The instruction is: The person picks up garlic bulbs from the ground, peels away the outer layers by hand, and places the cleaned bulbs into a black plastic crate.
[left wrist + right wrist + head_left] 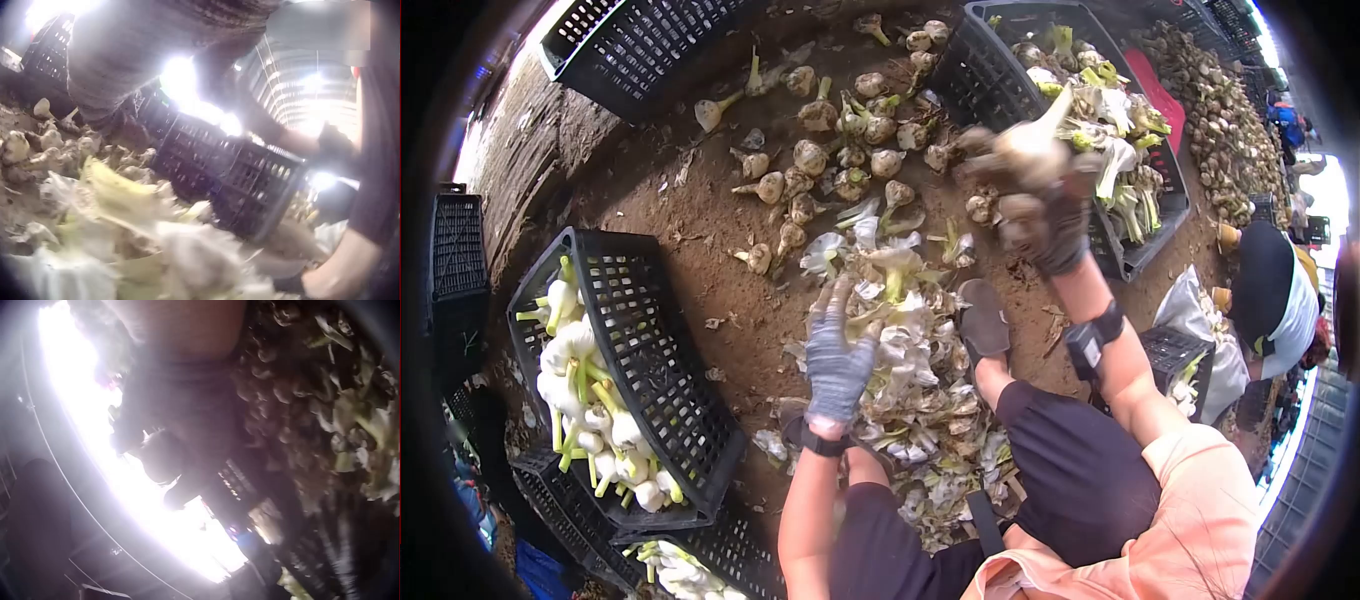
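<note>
- Near the heaped crate (pixel 985 75): garlic bulb (pixel 1032 155) in right hand (pixel 1055 225), fingers curled round it as far as blur shows.
- Stem slants away from wrist.
- Left hand (pixel 840 365) farther from crate, fingers apart over loose skins (pixel 910 350).

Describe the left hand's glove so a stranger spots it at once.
In the head view, find the heap of pale garlic skins between the person's feet. Over its upper left edge, the left hand wears a grey glove, fingers spread. Its lighter grey sets it apart from the dark brownish right glove.
</note>
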Demonstrator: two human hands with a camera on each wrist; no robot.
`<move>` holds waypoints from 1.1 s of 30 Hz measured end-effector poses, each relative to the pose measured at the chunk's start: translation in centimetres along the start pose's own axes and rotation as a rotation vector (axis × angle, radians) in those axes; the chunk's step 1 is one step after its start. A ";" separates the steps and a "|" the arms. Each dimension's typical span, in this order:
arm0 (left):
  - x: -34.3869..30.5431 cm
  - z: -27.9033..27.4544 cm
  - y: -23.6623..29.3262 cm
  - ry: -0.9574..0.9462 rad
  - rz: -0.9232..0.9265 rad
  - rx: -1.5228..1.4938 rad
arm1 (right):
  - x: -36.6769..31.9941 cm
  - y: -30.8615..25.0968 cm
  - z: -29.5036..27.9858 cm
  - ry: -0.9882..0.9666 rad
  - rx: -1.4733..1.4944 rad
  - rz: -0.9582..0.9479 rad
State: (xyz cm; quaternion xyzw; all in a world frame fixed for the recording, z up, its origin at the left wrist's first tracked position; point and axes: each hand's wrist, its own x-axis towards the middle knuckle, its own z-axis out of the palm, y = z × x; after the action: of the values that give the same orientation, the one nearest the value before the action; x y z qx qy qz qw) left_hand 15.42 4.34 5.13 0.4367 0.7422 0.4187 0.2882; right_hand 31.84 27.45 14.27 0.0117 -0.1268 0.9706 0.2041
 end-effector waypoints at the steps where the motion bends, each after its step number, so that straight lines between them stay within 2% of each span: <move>1: 0.3 0.2 -0.1 -0.030 0.043 0.172 | -1.3 -1.4 0.2 0.090 -0.105 -0.068; 3: 0.9 0.8 -0.2 -0.099 0.142 0.508 | -2.0 -2.4 -1.6 0.197 -0.264 -0.075; 4: 1.1 1.6 -0.9 -0.138 0.183 0.535 | -2.3 -2.6 -3.3 0.432 -0.403 -0.075; 5: 1.0 2.3 -1.8 -0.220 0.181 0.521 | -2.1 -2.7 -5.2 0.570 -0.567 0.014; 7: 0.7 3.5 -3.6 -0.382 0.175 0.493 | -3.2 -2.3 -8.9 0.787 -1.441 0.222; 8: 0.3 3.8 -4.1 -0.365 0.235 0.562 | -3.7 -1.9 -10.8 0.861 -1.895 0.257; 9: 0.2 3.7 -3.8 -0.476 0.141 0.552 | -4.0 -1.4 -12.4 0.914 -2.356 0.288; 11: 0.2 3.3 -2.8 -0.700 -0.035 0.529 | -4.3 -0.5 -14.0 1.071 -2.394 0.372; 12: -0.3 3.3 -3.5 -0.703 0.027 0.509 | -4.3 -0.8 -15.8 1.004 -2.346 0.475; 13: -0.8 3.2 -4.2 -0.706 0.087 0.492 | -4.9 -0.6 -18.4 0.945 -2.285 0.272; 14: -0.6 2.4 -3.1 -0.764 0.005 0.475 | -4.5 -0.5 -18.1 0.948 -2.308 0.316; 15: -0.6 1.8 -1.7 -0.682 0.001 0.516 | -3.9 0.1 -17.8 0.947 -2.331 0.363; 17: -0.5 1.3 0.2 -0.271 0.060 0.451 | -2.5 2.1 -14.7 0.831 -2.106 0.166; 18: -0.1 0.8 0.8 -0.126 0.160 0.420 | -1.9 3.6 -12.8 0.731 -2.073 0.079; 19: 0.1 0.8 1.6 -0.111 -0.013 0.121 | -1.2 5.2 -10.7 0.628 -2.035 -0.005; 21: 0.6 1.3 2.9 -0.067 -0.360 -0.477 | -0.1 8.1 -7.1 0.498 -2.118 0.182; 22: 0.7 1.9 1.9 -0.037 -0.232 -0.468 | 0.6 9.3 -6.4 0.370 -2.137 0.309; 23: 0.9 2.3 1.1 -0.026 -0.327 -0.620 | 0.9 10.3 -5.9 0.241 -2.149 0.437; 25: 1.3 2.6 0.3 -0.002 -0.520 -0.926 | 0.3 12.1 -4.5 0.133 -2.149 0.260; 26: 1.1 2.3 0.3 0.029 -0.550 -0.993 | 0.4 12.2 -3.8 0.164 -2.070 0.321; 27: 0.9 1.8 1.4 0.082 -0.555 -1.115 | 0.6 12.0 -3.5 0.210 -1.941 0.300; 30: 0.5 0.5 1.3 0.086 -0.402 -0.890 | 0.0 11.3 -5.2 0.322 -1.482 0.225; 31: 0.5 0.2 1.7 0.099 -0.369 -0.878 | 0.5 10.8 -4.2 0.433 -1.155 0.355; 33: 0.5 0.0 2.1 0.109 -0.327 -0.867 | 0.9 10.7 -3.9 0.523 -1.034 0.395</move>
State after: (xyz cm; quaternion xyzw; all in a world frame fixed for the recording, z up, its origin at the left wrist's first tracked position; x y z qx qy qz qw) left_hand 16.01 5.35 6.91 0.1307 0.5721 0.6616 0.4669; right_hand 26.85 19.34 7.94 -0.3511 -0.5268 0.7737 0.0239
